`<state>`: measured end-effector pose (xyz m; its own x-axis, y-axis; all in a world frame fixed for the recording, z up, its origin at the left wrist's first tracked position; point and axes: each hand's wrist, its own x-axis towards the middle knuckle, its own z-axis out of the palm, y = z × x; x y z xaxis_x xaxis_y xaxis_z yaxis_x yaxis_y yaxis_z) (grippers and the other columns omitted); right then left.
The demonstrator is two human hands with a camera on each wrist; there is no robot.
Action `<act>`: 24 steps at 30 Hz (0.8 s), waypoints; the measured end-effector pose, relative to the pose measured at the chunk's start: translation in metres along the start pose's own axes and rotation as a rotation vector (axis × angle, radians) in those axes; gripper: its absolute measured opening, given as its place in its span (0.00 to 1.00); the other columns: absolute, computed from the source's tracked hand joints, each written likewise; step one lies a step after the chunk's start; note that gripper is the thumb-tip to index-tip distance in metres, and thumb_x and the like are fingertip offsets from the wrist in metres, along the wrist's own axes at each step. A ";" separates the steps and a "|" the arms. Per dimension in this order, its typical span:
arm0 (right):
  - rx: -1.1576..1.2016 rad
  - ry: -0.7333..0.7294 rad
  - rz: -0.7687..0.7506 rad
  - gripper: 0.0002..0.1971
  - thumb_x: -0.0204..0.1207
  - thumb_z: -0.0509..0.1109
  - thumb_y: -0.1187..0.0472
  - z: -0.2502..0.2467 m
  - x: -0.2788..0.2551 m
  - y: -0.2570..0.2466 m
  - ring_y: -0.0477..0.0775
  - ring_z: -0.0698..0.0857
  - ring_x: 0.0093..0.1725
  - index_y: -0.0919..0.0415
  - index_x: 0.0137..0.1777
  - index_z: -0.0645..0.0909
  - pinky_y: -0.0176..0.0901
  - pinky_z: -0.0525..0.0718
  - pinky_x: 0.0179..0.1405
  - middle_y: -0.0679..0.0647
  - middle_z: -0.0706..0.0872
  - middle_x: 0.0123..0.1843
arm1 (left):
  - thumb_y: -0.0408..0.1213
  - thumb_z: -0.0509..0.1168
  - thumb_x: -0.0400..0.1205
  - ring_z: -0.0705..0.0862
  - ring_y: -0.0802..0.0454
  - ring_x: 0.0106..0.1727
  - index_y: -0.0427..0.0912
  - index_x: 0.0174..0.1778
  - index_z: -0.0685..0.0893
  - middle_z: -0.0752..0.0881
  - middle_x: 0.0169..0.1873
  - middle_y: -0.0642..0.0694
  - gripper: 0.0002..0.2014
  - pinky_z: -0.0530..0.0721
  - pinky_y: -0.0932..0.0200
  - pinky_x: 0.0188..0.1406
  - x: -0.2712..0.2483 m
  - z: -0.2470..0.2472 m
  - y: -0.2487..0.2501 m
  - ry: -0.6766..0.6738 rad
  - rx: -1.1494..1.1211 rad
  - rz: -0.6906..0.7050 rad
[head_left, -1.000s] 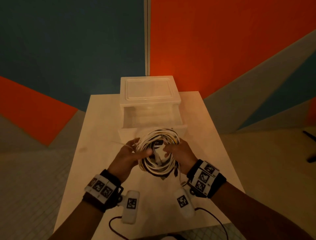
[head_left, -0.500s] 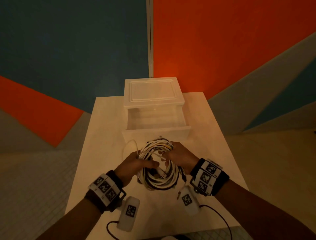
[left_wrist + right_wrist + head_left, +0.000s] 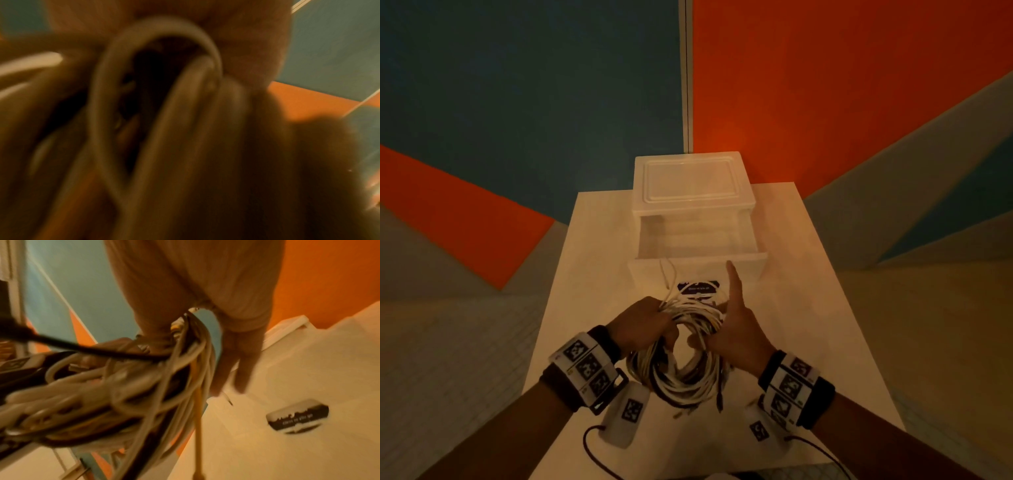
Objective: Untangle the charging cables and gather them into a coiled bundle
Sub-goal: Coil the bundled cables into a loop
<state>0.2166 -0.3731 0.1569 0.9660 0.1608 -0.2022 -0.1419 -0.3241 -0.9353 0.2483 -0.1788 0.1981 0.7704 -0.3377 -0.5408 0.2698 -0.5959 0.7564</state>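
Observation:
A coiled bundle of white and black charging cables (image 3: 681,377) hangs between both hands above the white table (image 3: 808,308). My left hand (image 3: 643,325) grips the coil's upper left, fingers curled round several strands; in the blurred left wrist view, cable loops (image 3: 156,97) fill the frame. My right hand (image 3: 736,329) holds the coil's upper right with the thumb hooked through it, while its fingers (image 3: 732,284) point straight up. In the right wrist view the strands (image 3: 123,386) hang from the crook of the thumb beside the straight fingers (image 3: 240,361). A loose white cable end (image 3: 667,274) sticks up.
A white plastic drawer box (image 3: 691,185) stands at the table's far end, its drawer (image 3: 698,263) pulled out towards me. A dark label (image 3: 697,287) lies on the table just before it. Orange and blue walls stand behind.
The coil has come down and nearer to me. My right fingers have let go of the strands and straightened upward. The dark label on the table has come into sight.

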 end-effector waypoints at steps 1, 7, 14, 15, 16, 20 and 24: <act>-0.063 0.034 -0.008 0.74 0.54 0.89 0.51 -0.001 -0.002 -0.003 0.46 0.84 0.62 0.30 0.79 0.27 0.49 0.84 0.59 0.49 0.82 0.66 | 0.33 0.66 0.63 0.82 0.51 0.28 0.40 0.17 0.83 0.85 0.22 0.46 0.08 0.79 0.57 0.34 0.001 -0.001 0.000 -0.002 0.045 -0.001; -0.844 0.067 -0.521 0.62 0.63 0.79 0.40 -0.004 0.001 -0.021 0.59 0.35 0.86 0.41 0.84 0.34 0.80 0.48 0.77 0.51 0.34 0.87 | 0.38 0.70 0.57 0.73 0.47 0.23 0.41 0.18 0.75 0.75 0.19 0.46 0.10 0.72 0.56 0.26 0.004 0.007 0.007 -0.038 0.375 -0.041; -0.392 -0.251 -0.258 0.25 0.66 0.79 0.58 -0.018 0.034 -0.007 0.53 0.86 0.56 0.54 0.63 0.79 0.60 0.80 0.63 0.53 0.88 0.56 | 0.40 0.68 0.55 0.73 0.48 0.24 0.42 0.16 0.74 0.76 0.18 0.46 0.09 0.68 0.55 0.26 0.004 0.001 0.011 0.006 0.264 0.044; -0.303 -0.225 -0.172 0.24 0.66 0.79 0.61 -0.018 0.034 -0.005 0.54 0.87 0.51 0.55 0.62 0.80 0.61 0.85 0.53 0.54 0.89 0.53 | 0.40 0.67 0.56 0.76 0.46 0.25 0.39 0.18 0.77 0.78 0.20 0.43 0.08 0.71 0.53 0.27 0.004 -0.001 0.009 0.023 0.199 0.066; -0.190 -0.213 -0.092 0.23 0.66 0.79 0.62 -0.019 0.032 -0.003 0.55 0.88 0.51 0.55 0.63 0.81 0.63 0.86 0.52 0.55 0.89 0.53 | 0.39 0.66 0.59 0.78 0.45 0.26 0.37 0.20 0.80 0.81 0.21 0.41 0.09 0.75 0.50 0.30 0.004 -0.001 0.008 0.050 0.123 0.087; 0.394 -0.162 0.151 0.23 0.73 0.71 0.69 -0.007 0.021 0.008 0.64 0.86 0.62 0.56 0.69 0.81 0.67 0.80 0.67 0.60 0.88 0.61 | 0.33 0.65 0.59 0.79 0.51 0.25 0.44 0.15 0.80 0.81 0.19 0.48 0.07 0.75 0.52 0.33 0.007 0.004 0.006 0.218 -0.162 0.062; 0.648 -0.163 0.189 0.27 0.74 0.71 0.70 -0.005 0.021 0.009 0.63 0.84 0.67 0.48 0.72 0.76 0.63 0.79 0.69 0.59 0.85 0.67 | 0.28 0.66 0.59 0.81 0.40 0.28 0.36 0.20 0.78 0.79 0.22 0.37 0.04 0.79 0.47 0.34 0.013 0.011 0.005 0.296 -0.396 -0.004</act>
<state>0.2366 -0.3774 0.1458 0.8745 0.3106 -0.3725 -0.4538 0.2532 -0.8544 0.2534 -0.1940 0.1910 0.8844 -0.0802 -0.4598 0.4277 -0.2552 0.8672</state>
